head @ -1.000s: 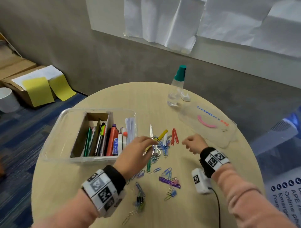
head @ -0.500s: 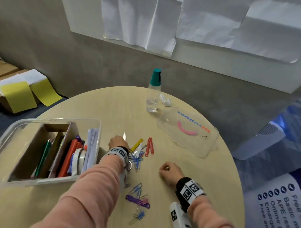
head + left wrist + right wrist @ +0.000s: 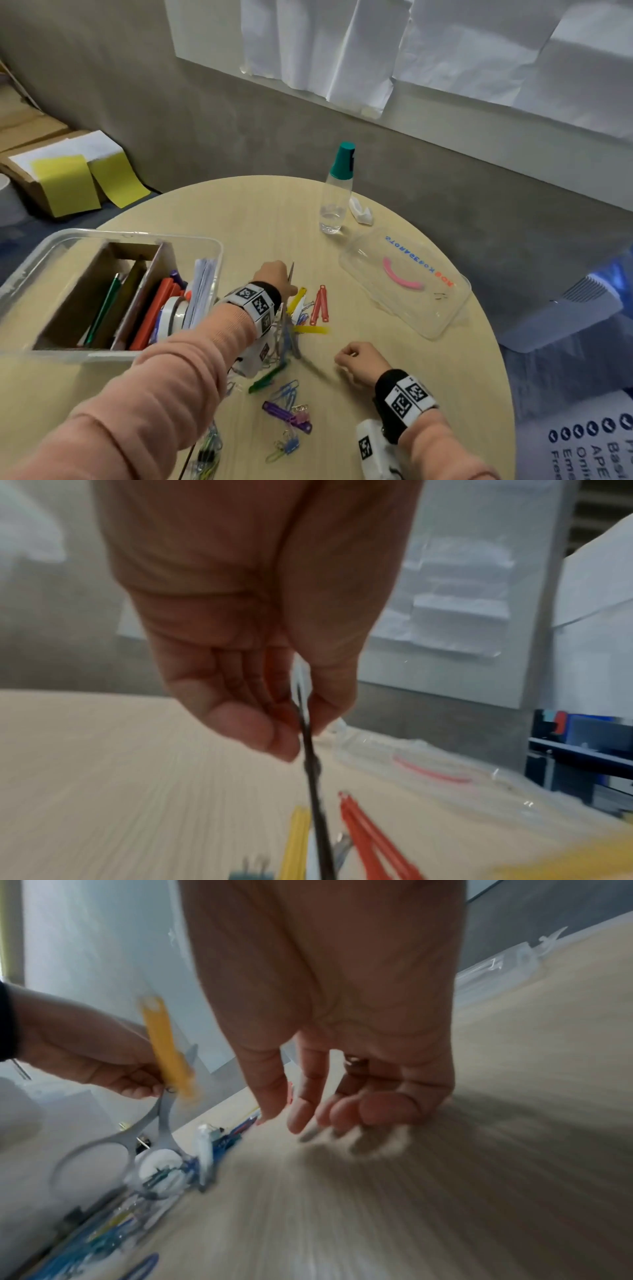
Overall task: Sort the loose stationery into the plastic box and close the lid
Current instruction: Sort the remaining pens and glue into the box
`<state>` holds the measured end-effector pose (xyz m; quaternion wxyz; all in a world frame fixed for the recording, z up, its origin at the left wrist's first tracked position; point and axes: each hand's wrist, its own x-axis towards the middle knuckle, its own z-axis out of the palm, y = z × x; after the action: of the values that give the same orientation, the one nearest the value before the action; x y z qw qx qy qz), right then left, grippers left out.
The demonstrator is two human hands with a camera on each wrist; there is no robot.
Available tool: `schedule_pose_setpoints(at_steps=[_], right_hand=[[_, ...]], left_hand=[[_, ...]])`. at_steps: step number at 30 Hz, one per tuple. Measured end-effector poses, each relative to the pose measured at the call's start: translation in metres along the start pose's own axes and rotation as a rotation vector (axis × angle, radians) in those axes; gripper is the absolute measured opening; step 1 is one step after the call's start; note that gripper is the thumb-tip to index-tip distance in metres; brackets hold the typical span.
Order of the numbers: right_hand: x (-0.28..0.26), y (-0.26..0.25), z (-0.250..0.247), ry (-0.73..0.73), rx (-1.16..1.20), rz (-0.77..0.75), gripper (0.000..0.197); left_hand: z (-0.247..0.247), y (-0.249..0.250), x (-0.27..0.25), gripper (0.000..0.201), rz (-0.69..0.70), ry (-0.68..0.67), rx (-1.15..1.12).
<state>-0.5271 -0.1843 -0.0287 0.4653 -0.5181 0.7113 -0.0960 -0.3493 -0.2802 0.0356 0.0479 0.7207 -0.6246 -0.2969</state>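
Note:
My left hand (image 3: 282, 274) (image 3: 301, 723) pinches the blades of steel scissors (image 3: 292, 270) (image 3: 313, 777) (image 3: 166, 1123), held upright above the table with the ring handles hanging down. A blurred yellow plastic strip (image 3: 311, 329) (image 3: 167, 1053) shows beside the scissors; I cannot tell whether it hangs on them. My right hand (image 3: 346, 356) (image 3: 318, 1118) holds nothing, fingers loosely curled, tips on the table. The clear plastic box (image 3: 113, 236) stands at the left with pens, tape and paper inside. Its lid (image 3: 404, 284) lies upside down at the right.
Coloured paper clips (image 3: 287, 397), a red fastener (image 3: 320, 305), a purple one (image 3: 286, 416) and a green one (image 3: 267, 377) lie scattered on the round wooden table (image 3: 239, 212). A teal-capped bottle (image 3: 337, 192) stands at the far edge. Cardboard boxes (image 3: 41, 171) sit on the floor at the left.
My left hand has lifted the scissors off the clip pile and tipped the blades upward. The right hand has drawn back toward me and curled.

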Motion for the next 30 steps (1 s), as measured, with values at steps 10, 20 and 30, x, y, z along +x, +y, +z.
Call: schedule_pose_setpoints(at_steps=[10, 20, 30], right_hand=[[-0.018, -0.06, 0.001, 0.047, -0.007, -0.201, 0.021], [-0.065, -0.114, 0.022, 0.053, 0.163, -0.551, 0.017], [-0.096, -0.19, 0.069, 0.029, 0.189, -0.53, 0.014]], left_hand=[[-0.059, 0.002, -0.063, 0.022, 0.24, 0.062, -0.021], [-0.112, -0.034, -0.09, 0.017, 0.359, -0.059, -0.516], [-0.165, -0.136, -0.074, 0.024, 0.184, 0.022, -0.368]])
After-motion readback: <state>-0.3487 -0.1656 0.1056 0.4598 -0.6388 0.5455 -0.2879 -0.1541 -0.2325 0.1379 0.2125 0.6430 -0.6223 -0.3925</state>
